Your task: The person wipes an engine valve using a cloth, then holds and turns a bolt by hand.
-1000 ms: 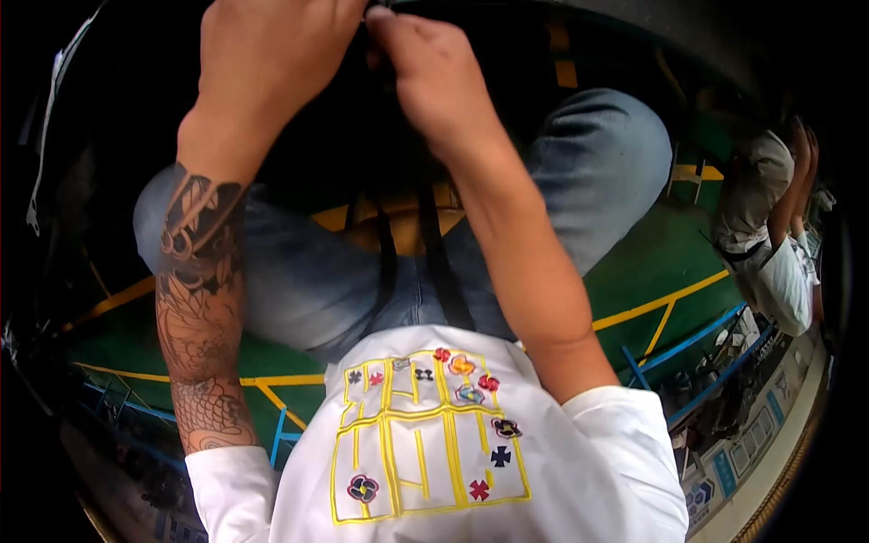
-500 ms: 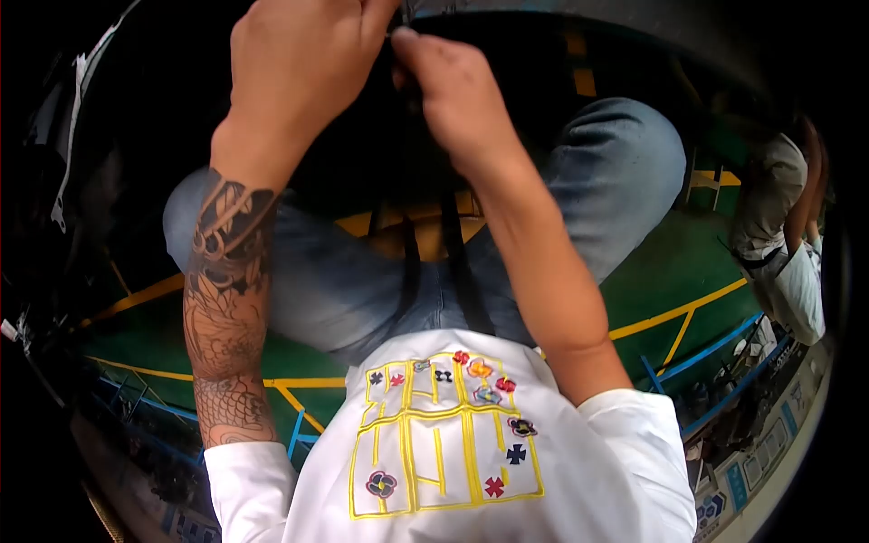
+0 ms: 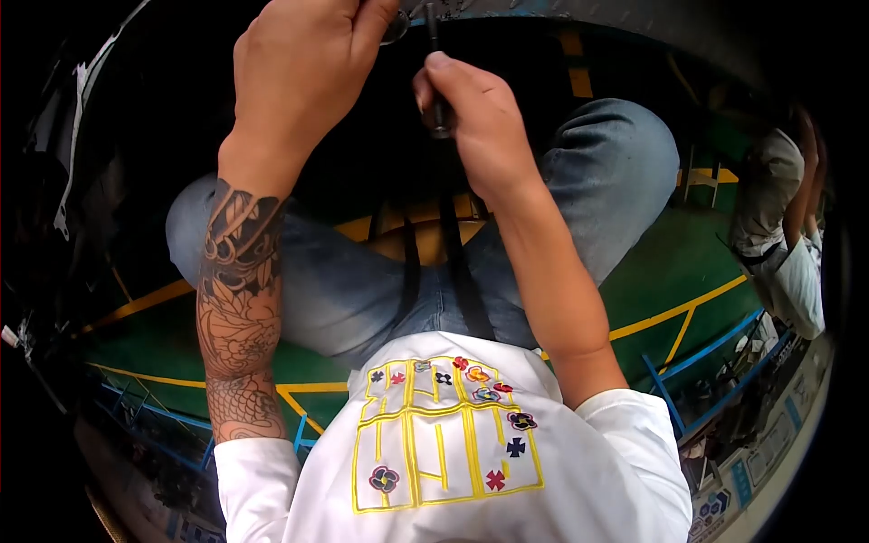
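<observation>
At the top of the view, left of centre, is my left hand (image 3: 303, 77), its tattooed forearm below. Its fingers are closed by a small round, shiny dark part (image 3: 396, 27), and their tips run partly out of the frame. Just to the right, my right hand (image 3: 477, 113) grips a slim dark rod-like tool (image 3: 433, 27) between thumb and fingers. The tool points up past the thumb, and its thicker lower end shows beneath the fingers. The two hands are apart.
My jeans-covered knees (image 3: 615, 172) are spread beneath my arms. A dark metal edge (image 3: 543, 11) crosses the top. On the right a person (image 3: 774, 217) is near blue rails (image 3: 715, 371). The green floor (image 3: 670, 271) has yellow lines.
My right hand has moved down and away from my left hand, so the dark tool in it now shows. Over the full second, both hands have shifted right in view.
</observation>
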A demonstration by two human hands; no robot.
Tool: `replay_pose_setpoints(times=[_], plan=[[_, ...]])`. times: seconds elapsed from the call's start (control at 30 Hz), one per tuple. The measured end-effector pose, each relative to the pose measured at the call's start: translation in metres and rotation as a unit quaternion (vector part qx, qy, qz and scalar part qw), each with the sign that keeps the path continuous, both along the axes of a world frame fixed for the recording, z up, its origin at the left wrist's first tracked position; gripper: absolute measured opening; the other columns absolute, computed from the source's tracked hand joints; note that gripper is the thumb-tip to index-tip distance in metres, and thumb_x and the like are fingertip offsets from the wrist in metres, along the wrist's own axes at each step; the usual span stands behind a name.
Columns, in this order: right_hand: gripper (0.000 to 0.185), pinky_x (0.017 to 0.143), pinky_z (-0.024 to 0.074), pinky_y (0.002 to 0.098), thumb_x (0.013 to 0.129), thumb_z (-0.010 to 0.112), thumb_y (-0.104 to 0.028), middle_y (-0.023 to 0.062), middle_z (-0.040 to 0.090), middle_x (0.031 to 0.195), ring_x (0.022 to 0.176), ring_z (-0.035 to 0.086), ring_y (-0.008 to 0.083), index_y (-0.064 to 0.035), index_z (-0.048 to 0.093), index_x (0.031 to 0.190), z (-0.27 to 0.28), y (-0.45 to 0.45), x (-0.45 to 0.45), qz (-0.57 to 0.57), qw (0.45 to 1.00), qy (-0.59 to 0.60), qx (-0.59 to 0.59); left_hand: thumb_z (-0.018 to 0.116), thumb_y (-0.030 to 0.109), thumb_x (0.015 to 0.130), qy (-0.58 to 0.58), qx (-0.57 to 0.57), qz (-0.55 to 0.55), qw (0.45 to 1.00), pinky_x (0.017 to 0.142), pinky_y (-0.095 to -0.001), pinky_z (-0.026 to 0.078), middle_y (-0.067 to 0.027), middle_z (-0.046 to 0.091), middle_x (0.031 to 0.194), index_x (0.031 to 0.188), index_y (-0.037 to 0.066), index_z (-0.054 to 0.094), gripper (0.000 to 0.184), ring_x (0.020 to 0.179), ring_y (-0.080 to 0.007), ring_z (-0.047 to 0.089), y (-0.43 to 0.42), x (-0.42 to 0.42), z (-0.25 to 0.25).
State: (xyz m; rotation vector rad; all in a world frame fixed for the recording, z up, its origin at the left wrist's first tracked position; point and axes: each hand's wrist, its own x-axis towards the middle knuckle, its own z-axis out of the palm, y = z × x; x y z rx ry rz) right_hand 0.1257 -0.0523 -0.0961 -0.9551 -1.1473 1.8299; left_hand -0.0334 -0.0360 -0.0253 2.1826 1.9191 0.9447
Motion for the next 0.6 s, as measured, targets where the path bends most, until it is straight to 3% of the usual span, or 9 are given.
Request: replay_pose_setpoints(times=[0.1,0.2,0.3,0.4,0.5,0.6], plan=[[0.039,0.059,0.0333,0.0196,0.108,0.048,-0.034,-0.0068,0.054,0.066,0.059,0.038,0.0015,-0.0073,0.070,0.090,0.003,-0.001,0.007,0.022,0.994,0.052,-0.089,0.067,0.023,0.099,-0.034,-0.013,-0.005,0.999,0.053,-0.0428,0.046,-0.0184,0.062,0.066,0.076,0.002,0.059,0.032,0.061,-0.0380,0.064,-0.005,0.002,0.008],[0.042,0.056,0.0306,0.0210,0.109,0.044,-0.033,-0.0087,0.044,0.060,0.056,0.033,0.0022,-0.0050,0.070,0.091,-0.008,0.001,0.011,0.074,0.968,0.164,-0.174,0.068,0.024,0.098,-0.054,0.001,0.005,0.999,0.052,-0.0428,0.045,-0.0179,0.061,0.064,0.073,0.002,0.058,0.034,0.059,-0.0377,0.063,-0.001,-0.001,-0.003],[0.045,0.059,0.0326,0.0229,0.110,0.037,-0.035,-0.0082,0.035,0.057,0.055,0.031,0.0068,-0.0037,0.064,0.092,-0.006,0.000,0.008,0.087,0.974,0.125,-0.167,0.069,0.025,0.098,-0.026,0.019,0.008,0.999,0.051,-0.0429,0.044,-0.0174,0.060,0.063,0.071,0.003,0.058,0.036,0.058,-0.0375,0.062,0.000,-0.004,-0.004],[0.045,0.063,0.0352,0.0259,0.108,0.036,-0.034,-0.0070,0.035,0.056,0.056,0.033,0.0091,-0.0026,0.064,0.093,-0.011,0.000,0.006,0.102,0.964,0.170,-0.178,0.070,0.026,0.097,-0.011,0.026,0.008,1.000,0.050,-0.0428,0.044,-0.0172,0.059,0.062,0.070,0.004,0.058,0.037,0.057,-0.0374,0.061,0.000,-0.004,-0.001],[0.050,0.056,0.0311,0.0233,0.108,0.035,-0.033,-0.0086,0.033,0.055,0.054,0.033,0.0070,-0.0004,0.069,0.092,-0.010,-0.003,0.003,0.074,0.962,0.179,-0.190,0.070,0.027,0.097,-0.007,0.017,0.012,1.000,0.050,-0.0428,0.044,-0.0171,0.059,0.062,0.069,0.004,0.057,0.038,0.057,-0.0372,0.061,-0.001,0.001,0.008],[0.050,0.057,0.0319,0.0238,0.107,0.035,-0.034,-0.0081,0.034,0.055,0.055,0.034,0.0077,-0.0007,0.069,0.092,-0.011,-0.003,0.003,0.080,0.962,0.181,-0.187,0.071,0.028,0.096,-0.003,0.027,0.015,1.000,0.050,-0.0428,0.044,-0.0170,0.059,0.061,0.069,0.004,0.056,0.039,0.056,-0.0371,0.061,0.000,0.000,0.004]])
